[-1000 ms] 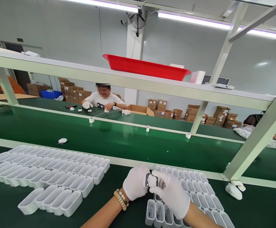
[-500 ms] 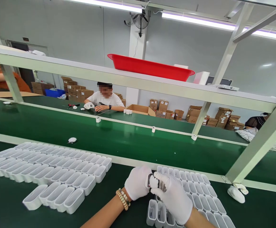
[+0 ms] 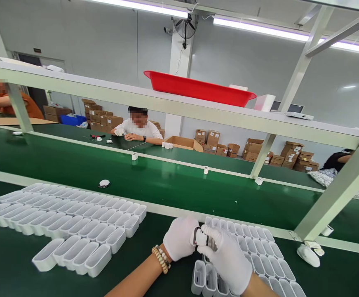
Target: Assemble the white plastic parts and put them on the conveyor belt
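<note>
My white-gloved left hand (image 3: 181, 239) and white-gloved right hand (image 3: 228, 258) together grip a small rounded white-and-dark piece (image 3: 201, 237).

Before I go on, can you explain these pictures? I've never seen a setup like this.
There is no machine handling things here: you are seeing a person's own gloved hands. Every picture comes from one camera worn on that person's head, looking forward and down.

The left hand and the right hand meet over the dark green worktop, holding a small white-and-dark piece between them. I can't tell what it is.

Open white containers stand in rows on both sides: a left group and a right group, partly hidden by the right hand.

Beyond runs a green strip, probably a conveyor. Above it, a shelf carries a red tray. A co-worker sits across.
</note>
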`<state>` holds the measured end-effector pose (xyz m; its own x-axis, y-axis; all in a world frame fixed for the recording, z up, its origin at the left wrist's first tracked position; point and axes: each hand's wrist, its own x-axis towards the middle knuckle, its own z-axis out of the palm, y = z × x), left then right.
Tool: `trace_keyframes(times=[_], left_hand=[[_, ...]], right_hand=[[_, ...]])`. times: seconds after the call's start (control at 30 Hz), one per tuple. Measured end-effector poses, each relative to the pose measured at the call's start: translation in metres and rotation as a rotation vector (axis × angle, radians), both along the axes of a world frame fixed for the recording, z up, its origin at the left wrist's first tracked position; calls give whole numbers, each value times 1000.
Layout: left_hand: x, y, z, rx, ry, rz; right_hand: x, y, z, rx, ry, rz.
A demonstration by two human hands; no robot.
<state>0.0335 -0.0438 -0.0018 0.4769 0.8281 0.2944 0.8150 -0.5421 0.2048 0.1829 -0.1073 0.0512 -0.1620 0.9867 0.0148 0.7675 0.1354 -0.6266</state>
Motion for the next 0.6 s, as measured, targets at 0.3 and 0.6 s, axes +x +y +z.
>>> trace_keyframes(times=[0.3, 0.6], left_hand=[[1, -2, 3, -15, -7, -35], [-4, -1, -6, 7, -113, 25]], right_hand=[[1, 2, -4, 35, -87, 44], [5, -3, 10, 177, -185, -17]])
